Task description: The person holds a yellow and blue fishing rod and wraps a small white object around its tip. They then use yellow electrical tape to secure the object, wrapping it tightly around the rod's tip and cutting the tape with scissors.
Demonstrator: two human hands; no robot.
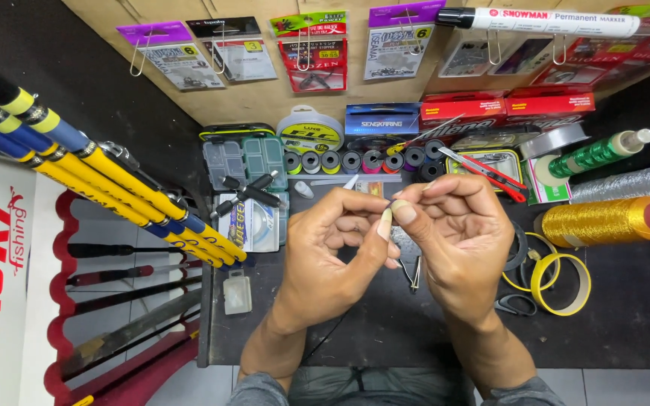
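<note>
My left hand [336, 252] and my right hand [460, 240] are raised together over a dark work table [385, 331]. Their thumbs and forefingers meet at a very small item [390, 204], too tiny to identify; a fine line may run from it. Both hands pinch at that spot. Just below the hands a small metal tool [414, 272] lies on the table.
A row of small thread spools [362, 160] stands behind the hands, with a clear compartment box [244, 160] at left and a red-handled cutter [487, 171] at right. Gold [611, 220], green [596, 154] and silver [633, 183] thread spools and yellow tape rings [562, 282] lie at right. Yellow-and-blue fishing rods [99, 177] slant at left. Hook packets [312, 53] hang above.
</note>
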